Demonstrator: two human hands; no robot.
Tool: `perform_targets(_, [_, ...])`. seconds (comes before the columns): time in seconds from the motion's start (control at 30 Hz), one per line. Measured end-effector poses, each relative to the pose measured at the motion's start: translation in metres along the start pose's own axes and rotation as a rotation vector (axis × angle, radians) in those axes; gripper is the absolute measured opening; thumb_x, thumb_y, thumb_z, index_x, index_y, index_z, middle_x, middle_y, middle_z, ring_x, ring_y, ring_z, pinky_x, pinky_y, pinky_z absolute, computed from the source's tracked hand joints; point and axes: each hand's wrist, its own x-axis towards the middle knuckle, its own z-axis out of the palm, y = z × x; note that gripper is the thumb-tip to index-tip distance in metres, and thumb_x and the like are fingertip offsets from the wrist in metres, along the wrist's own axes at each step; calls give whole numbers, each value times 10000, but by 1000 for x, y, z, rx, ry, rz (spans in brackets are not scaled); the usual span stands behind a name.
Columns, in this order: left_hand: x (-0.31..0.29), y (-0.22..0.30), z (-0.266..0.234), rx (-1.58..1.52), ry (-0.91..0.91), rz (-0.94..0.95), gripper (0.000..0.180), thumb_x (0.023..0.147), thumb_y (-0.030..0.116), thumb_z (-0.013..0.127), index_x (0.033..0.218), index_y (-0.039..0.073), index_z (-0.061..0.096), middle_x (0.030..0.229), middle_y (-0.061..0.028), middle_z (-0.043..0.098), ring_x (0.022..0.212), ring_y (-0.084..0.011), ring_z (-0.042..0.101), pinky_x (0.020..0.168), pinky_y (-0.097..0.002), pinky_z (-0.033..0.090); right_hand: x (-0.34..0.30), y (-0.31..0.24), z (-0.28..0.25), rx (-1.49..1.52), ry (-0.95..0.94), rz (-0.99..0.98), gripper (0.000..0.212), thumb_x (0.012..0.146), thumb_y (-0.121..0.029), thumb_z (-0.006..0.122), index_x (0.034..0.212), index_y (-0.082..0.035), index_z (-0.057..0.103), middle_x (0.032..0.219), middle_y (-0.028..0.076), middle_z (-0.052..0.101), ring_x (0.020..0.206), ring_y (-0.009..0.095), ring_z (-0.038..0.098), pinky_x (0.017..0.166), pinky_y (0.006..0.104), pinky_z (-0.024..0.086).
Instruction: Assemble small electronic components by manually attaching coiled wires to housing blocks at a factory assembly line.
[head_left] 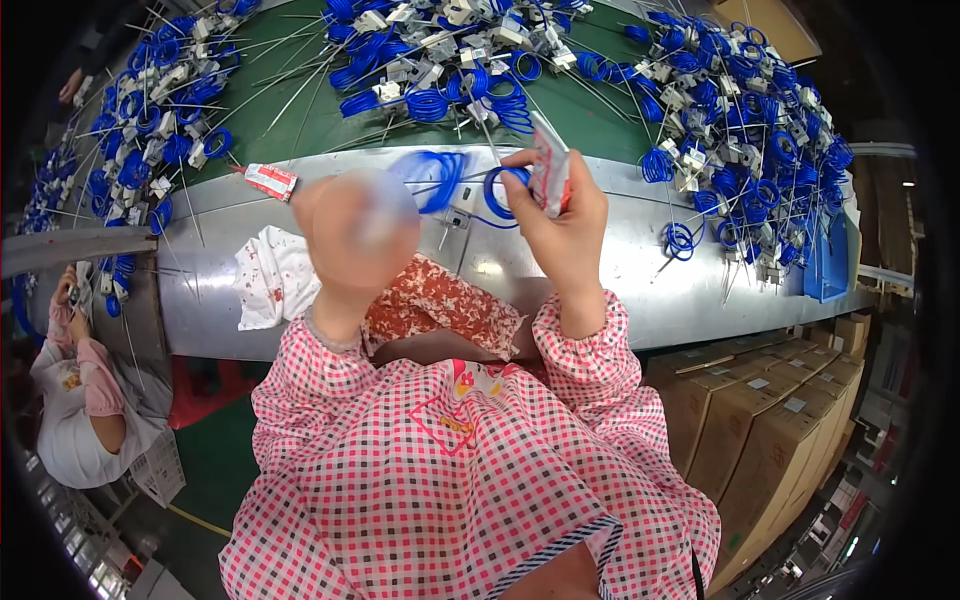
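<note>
2 hands are raised above the metal table (pixel 620 265). The right hand (pixel 555 215) grasps a red-and-white tube (pixel 551 170) between thumb and fingers; a blue coil (pixel 497 197) overlaps its thumb in view. The left hand (pixel 362 240) is motion-blurred; whether it grasps anything cannot be determined. A blurred blue coil bundle (pixel 437 182) is located just beside it, between the 2 hands. A white box-shaped part (pixel 457 218) is positioned below this bundle. A 2nd tube (pixel 270 180) lies on the table, left of the left hand, near a stained white cloth (pixel 277 285). 3 large piles of coiled assemblies surround the work area: left (pixel 150 120), centre (pixel 430 65) and right (pixel 745 140).
</note>
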Motion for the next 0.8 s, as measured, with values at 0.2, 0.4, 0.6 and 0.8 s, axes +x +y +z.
perform_targets(0.2, [-9, -28, -18, -589, 308, -789, 281, 822, 168, 585, 1005, 32, 423, 936, -76, 466, 757, -156, 482, 679, -267, 407, 8, 6, -2, 94, 185, 78, 132, 754, -39, 628, 870, -21, 569, 661, -28, 526, 514, 11, 427, 443, 162, 324])
perform_targets(0.4, [-2, -33, -36, -958, 232, -1056, 327, 846, 69, 523, 1134, 10, 380, 980, -78, 465, 746, -124, 494, 621, -264, 419, 38, 12, -6, -246, 161, -163, 161, 749, -103, 657, 854, -19, 569, 666, 2, 546, 566, 42, 456, 500, 185, 365])
perform_targets(0.6, [7, -27, -45, -484, -43, -862, 547, 815, 58, 572, 1278, -7, 287, 1002, -81, 466, 834, -142, 530, 671, -246, 474, 34, 17, -37, -194, 289, -146, 98, 785, -98, 626, 850, -41, 581, 613, -29, 513, 489, 4, 412, 436, 158, 306])
perform_targets(0.8, [26, -26, -64, -104, -77, -716, 411, 776, 77, 637, 1148, 10, 476, 962, -78, 539, 802, -115, 549, 680, -227, 472, 21, -25, -81, 378, 700, -26, 297, 853, -264, 450, 710, -9, 506, 677, 119, 561, 460, 157, 476, 450, 250, 375])
